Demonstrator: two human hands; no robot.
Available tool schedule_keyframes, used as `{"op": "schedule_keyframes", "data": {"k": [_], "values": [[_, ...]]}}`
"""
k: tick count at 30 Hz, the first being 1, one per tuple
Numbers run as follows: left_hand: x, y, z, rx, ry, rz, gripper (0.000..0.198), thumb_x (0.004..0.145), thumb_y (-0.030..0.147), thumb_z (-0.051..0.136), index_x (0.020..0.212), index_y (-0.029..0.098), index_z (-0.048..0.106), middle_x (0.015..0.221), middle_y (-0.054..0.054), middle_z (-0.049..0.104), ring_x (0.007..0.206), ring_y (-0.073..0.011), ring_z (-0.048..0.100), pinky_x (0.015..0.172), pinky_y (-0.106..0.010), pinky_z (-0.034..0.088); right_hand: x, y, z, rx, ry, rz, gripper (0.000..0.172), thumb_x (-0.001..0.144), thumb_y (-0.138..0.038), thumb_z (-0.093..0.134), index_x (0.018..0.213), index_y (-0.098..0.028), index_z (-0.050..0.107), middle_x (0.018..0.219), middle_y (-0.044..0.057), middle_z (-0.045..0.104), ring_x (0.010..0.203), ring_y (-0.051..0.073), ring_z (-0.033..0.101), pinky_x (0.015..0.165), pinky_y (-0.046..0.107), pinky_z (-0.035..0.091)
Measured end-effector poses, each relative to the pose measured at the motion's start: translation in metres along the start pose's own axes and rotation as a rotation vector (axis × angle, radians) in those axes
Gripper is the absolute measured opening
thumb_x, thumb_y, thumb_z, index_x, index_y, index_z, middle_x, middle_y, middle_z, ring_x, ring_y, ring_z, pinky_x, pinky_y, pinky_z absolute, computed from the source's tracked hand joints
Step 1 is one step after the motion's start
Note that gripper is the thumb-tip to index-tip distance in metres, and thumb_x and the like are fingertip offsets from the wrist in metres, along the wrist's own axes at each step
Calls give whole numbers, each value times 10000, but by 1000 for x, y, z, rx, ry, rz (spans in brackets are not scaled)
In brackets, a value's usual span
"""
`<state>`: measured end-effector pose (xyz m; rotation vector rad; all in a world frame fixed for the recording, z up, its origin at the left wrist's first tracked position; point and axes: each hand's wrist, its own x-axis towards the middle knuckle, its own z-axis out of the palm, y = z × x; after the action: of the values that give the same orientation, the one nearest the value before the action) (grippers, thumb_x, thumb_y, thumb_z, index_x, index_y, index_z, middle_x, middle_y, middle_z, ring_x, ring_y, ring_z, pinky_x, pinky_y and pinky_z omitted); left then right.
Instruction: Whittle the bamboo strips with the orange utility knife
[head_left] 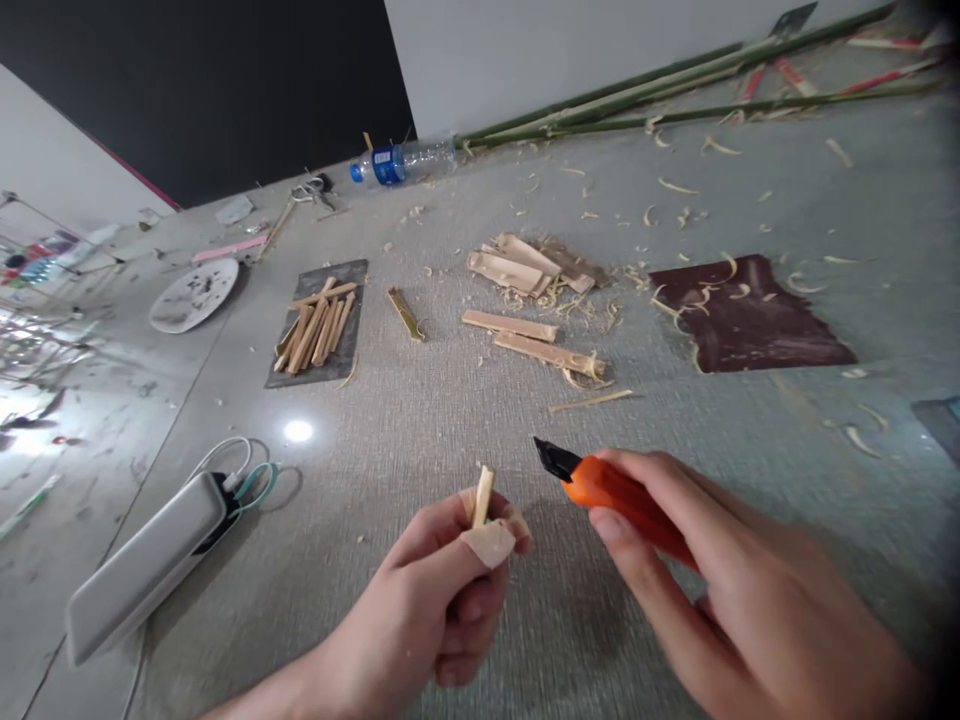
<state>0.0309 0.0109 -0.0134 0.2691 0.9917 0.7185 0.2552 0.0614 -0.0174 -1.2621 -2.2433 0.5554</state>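
Note:
Near the bottom centre, my left hand [450, 590] pinches a short pale wooden stick [484, 497], which points up and away. Tape-like beige wraps [489, 543] cover the thumb tip and a fingertip of that hand. To the right, my right hand [720, 560] is wrapped round an orange utility knife [630, 505]. Its black blade end [555, 459] points up and left, apart from the stick. Beyond the hands lie two flat wooden strips [510, 325] with curled shavings at one end, and a thin sliver [592, 401].
Cut sticks [322, 330] lie on a dark sheet at the left, near a grey power bank [154, 565] with cables. Farther back are wood pieces [517, 265], a bottle [405, 163], scissors [313, 192], a white plate [195, 296] and bamboo poles [622, 100]. Brown sandpaper [750, 315] lies right.

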Motion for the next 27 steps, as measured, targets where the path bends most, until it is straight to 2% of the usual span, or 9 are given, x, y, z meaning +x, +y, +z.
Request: {"op": "schedule_keyframes", "data": {"k": [5, 15, 22, 27], "values": [[-1, -1, 1, 3, -16, 19, 259, 963, 472, 688, 1013, 224, 634, 582, 97, 380, 420, -33, 196, 353, -104, 265, 1, -2, -4, 58, -53, -26, 151, 1057, -350, 503, 1172, -282, 575, 972, 1, 783, 765, 156, 778, 602, 238, 592], [-1, 1, 3, 11, -29, 25, 307, 946, 493, 716, 1028, 219, 604, 593, 100, 397, 421, -30, 213, 359, -100, 292, 0, -6, 1, 90, -77, -59, 176, 1070, -405, 518, 1138, -273, 613, 923, 5, 768, 695, 162, 752, 560, 271, 585], [3, -1, 3, 157, -51, 121, 316, 985, 493, 667, 940, 198, 560, 560, 90, 484, 370, -19, 249, 354, -111, 363, -1, -4, 3, 57, -78, -140, 217, 1067, -386, 517, 1194, -244, 621, 988, 52, 783, 764, 202, 769, 531, 293, 566], [4, -1, 5, 161, -39, 132, 319, 983, 481, 681, 929, 193, 552, 550, 97, 450, 391, -25, 268, 374, -111, 378, -1, -5, 3, 37, -63, -164, 248, 1071, -398, 496, 1145, -221, 652, 1006, 80, 798, 773, 221, 778, 541, 308, 581]]}}
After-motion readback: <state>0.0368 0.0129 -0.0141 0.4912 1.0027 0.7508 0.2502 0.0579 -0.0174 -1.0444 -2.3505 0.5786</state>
